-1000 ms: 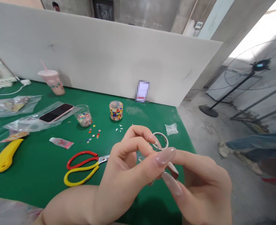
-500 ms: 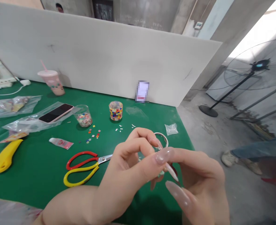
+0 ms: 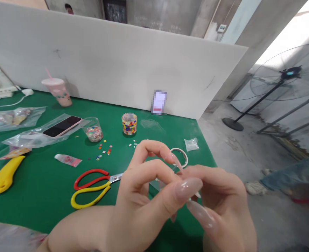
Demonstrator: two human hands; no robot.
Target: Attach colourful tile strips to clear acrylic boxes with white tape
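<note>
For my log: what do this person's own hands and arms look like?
The left hand and right hand are ungloved, with long, tapered nails in a glossy, sheer greyish pink. No ring or bracelet shows. The left forearm is bare, no sleeve in view; the right forearm is out of frame.

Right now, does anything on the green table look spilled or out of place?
Possibly: colored bits lie scattered on the table beside the clear cup of similar bits, so they look spilled, though they may have been laid out.
</note>
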